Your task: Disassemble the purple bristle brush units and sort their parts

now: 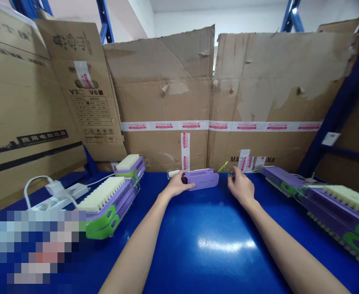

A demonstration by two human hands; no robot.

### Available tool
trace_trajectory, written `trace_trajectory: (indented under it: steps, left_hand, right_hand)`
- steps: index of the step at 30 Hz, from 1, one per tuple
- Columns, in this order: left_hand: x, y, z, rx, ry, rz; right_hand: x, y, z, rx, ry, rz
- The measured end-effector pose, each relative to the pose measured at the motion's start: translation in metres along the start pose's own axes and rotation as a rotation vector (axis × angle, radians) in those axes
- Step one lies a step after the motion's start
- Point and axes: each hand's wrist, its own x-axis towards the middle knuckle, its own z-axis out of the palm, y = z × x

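Two torn brown cardboard walls (167, 90) back the glossy blue table (216, 245); stacked purple brushes with cream bristles (112, 200) hem both sides. At the far middle, the left hand (177, 185) wraps a small purple plastic block (202, 179), steadying it flat; the right hand (241, 187), fingers curled, meets a thin green strip (223, 166), grip unclear.

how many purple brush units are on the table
5: two brush units at left, one gripped by the left hand, two at right; those overlap, so more may be hidden.
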Motion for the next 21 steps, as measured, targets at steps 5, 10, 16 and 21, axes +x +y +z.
trace_trajectory:
  steps: [5, 10, 16, 21]
  left_hand:
    - [0.0, 0.004, 0.003, 0.062, 0.074, 0.054]
    - [-0.001, 0.007, 0.003, 0.211, 0.15, 0.072]
    - [-0.007, 0.017, 0.002, 0.538, 0.204, 0.124]
    - [-0.012, 0.026, 0.005, 0.9, 0.261, 0.292]
  right_hand:
    - [-0.001, -0.002, -0.001, -0.012, -0.015, -0.008]
    - [0.0, -0.002, 0.0, -0.017, -0.005, -0.015]
    - [0.0, -0.001, 0.001, -0.015, 0.004, -0.024]
    - [0.0, -0.001, 0.001, -0.018, 0.008, -0.027]
